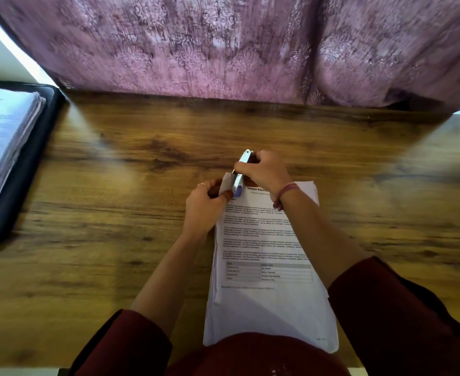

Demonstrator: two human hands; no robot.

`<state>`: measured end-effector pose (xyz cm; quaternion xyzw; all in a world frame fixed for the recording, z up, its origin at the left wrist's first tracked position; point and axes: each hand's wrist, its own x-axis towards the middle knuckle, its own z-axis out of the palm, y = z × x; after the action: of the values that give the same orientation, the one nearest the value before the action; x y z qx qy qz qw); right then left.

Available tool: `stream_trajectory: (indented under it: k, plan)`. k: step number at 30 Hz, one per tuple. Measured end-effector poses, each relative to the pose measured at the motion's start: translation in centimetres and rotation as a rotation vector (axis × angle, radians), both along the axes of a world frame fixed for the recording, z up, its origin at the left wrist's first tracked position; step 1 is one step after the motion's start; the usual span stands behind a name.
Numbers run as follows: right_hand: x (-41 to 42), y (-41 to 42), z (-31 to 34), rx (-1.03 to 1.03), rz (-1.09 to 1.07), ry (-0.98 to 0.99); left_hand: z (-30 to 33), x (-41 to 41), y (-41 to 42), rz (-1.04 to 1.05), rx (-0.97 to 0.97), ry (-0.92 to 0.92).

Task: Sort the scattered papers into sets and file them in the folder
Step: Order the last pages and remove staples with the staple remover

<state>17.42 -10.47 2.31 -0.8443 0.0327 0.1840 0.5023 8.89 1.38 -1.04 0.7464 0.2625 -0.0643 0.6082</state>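
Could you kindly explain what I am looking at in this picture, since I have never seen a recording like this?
There is no machine here: a person wears a camera on the head, looking down at their own two hands. On the wooden table lies a stack of printed papers. The left hand pinches the stack's top left corner, while the right hand grips a stapler set over that corner. At the far left sits an open black folder already holding papers. A patterned purple curtain hangs behind the table.
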Motion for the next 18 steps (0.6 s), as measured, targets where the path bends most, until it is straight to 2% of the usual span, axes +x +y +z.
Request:
stream_trajectory:
  k: [4, 10, 14, 18]
  plan:
    - [-0.2, 0.3, -1.0, 0.107, -0.073, 0.018, 0.4, 0.3, 0.1, 0.103, -0.101, 0.034]
    - [0.0, 0.0, -1.3, 0.3, -0.115, 0.139, 0.9, 0.5, 0.3, 0.102, -0.165, 0.057]
    - [-0.1, -0.1, -1.4, 0.369, -0.083, 0.154, 1.1, 0.7, 0.2, 0.006, -0.156, 0.081]
    - [-0.1, -0.7, -1.3, 0.423, 0.014, 0.102, 1.1, 0.7, 0.5, 0.035, -0.232, 0.093]
